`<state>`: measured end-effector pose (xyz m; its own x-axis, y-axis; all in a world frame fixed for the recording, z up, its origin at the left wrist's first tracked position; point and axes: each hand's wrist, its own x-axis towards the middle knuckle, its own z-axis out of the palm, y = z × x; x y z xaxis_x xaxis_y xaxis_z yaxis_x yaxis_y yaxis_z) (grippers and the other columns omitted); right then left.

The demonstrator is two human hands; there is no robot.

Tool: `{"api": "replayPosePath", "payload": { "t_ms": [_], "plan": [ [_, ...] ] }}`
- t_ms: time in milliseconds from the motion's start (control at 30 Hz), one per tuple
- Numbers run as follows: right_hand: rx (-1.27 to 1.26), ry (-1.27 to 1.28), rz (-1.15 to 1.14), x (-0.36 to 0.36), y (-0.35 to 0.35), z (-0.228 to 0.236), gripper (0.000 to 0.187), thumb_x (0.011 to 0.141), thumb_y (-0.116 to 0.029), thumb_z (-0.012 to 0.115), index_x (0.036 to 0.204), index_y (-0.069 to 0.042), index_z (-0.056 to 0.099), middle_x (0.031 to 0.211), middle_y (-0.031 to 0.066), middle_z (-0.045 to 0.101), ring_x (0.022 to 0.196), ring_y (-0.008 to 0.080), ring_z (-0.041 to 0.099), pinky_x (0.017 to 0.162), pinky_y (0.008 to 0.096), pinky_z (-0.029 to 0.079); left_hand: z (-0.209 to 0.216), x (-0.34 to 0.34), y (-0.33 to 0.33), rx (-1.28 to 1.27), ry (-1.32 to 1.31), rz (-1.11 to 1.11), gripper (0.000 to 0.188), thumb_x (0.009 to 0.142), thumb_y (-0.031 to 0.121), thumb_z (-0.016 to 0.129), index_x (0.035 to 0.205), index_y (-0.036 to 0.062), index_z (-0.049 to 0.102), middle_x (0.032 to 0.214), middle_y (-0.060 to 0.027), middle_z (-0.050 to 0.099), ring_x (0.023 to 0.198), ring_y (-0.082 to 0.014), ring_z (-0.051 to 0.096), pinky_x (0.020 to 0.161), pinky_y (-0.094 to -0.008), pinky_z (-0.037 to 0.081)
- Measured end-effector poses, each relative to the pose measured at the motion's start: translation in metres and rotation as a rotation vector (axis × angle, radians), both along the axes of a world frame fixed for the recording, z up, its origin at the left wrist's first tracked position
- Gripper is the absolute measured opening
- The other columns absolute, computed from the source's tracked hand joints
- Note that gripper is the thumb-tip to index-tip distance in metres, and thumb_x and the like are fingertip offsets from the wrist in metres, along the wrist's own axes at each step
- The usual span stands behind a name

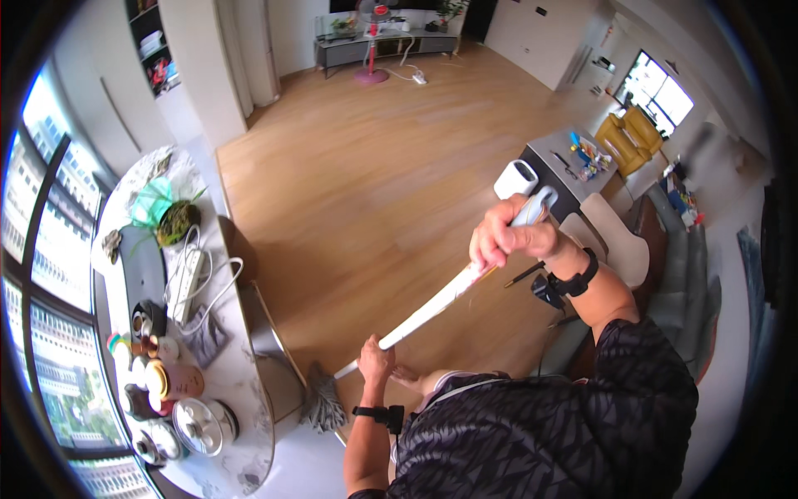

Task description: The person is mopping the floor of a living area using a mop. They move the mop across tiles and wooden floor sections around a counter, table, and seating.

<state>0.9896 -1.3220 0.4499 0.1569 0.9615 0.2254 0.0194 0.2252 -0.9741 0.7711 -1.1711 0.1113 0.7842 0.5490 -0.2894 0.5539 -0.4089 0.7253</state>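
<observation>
Mop (424, 309) slants across your front, its pale, slender shaft running from upper right to lower left. Your right hand (514, 239) is curled round the upper shaft, just below a smooth grey-blue end cap (536, 205); your left hand (376, 359) is wrapped round it lower down. Hands well apart, both gripping. Reddish marking on the shaft near your right hand: too small to read. Mop head (324, 403): grey, stringy strands, beside the table on your left; contact with the floor cannot be judged.

Table (249, 432) on your left: rounded edge, white with grey marble-like veining. On it you have a long white power strip (187, 279) with looping cord, a crumpled grey cloth (204, 334), a translucent green bag (152, 202) next to a mossy plant (178, 223). Nearer you, a wide-lidded jar (176, 382) and a round, shiny metallic vessel (199, 426); contents of both hidden. Ahead right, white bin (516, 178), rounded, dark opening on top; interior indistinct.
</observation>
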Motion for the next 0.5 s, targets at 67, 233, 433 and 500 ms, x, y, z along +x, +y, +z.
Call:
{"api": "replayPosePath", "payload": {
  "t_ms": [67,233,433,500],
  "plan": [
    [0.033,0.023,0.027,-0.007,0.025,-0.004,0.031,0.091,-0.023,0.055,0.068,-0.006,0.046,0.063,0.0082,0.056,0.069,0.0268,0.059,0.062,0.0382,0.047,0.007,-0.015,0.008,-0.048,0.003,0.068,0.027,0.078,0.032,0.064,0.091,0.0086,0.062,0.093,-0.0157,0.066,0.093,-0.0351,0.062,0.076,-0.0462,0.048],
    [0.01,0.108,0.144,-0.052,0.061,-0.001,0.034,0.089,-0.027,0.058,0.064,-0.01,0.043,0.056,0.0082,0.051,0.064,0.0276,0.058,0.06,0.0403,0.052,0.0,-0.074,0.0,0.063,0.031,0.161,0.021,0.077,0.025,0.062,0.091,0.0094,0.058,0.094,-0.0147,0.065,0.094,-0.0343,0.062,0.078,-0.0508,0.047],
    [-0.13,0.247,0.329,-0.155,0.159,-0.06,0.03,0.088,-0.016,0.051,0.061,-0.007,0.043,0.056,0.0081,0.05,0.059,0.0242,0.055,0.058,0.0367,0.049,-0.024,-0.222,-0.013,-0.118,0.117,0.549,0.027,0.079,0.031,0.061,0.094,0.0092,0.061,0.095,-0.0172,0.066,0.092,-0.0391,0.061,0.076,-0.0468,0.048],
    [-0.253,0.313,0.362,-0.2,0.174,-0.096,0.028,0.089,-0.012,0.049,0.062,-0.006,0.044,0.061,0.0093,0.054,0.063,0.0222,0.059,0.059,0.0352,0.05,-0.062,-0.281,-0.03,-0.081,0.158,0.677,0.029,0.078,0.036,0.062,0.094,0.0126,0.066,0.091,-0.0152,0.067,0.088,-0.0379,0.063,0.075,-0.0472,0.049]
  ]
}}
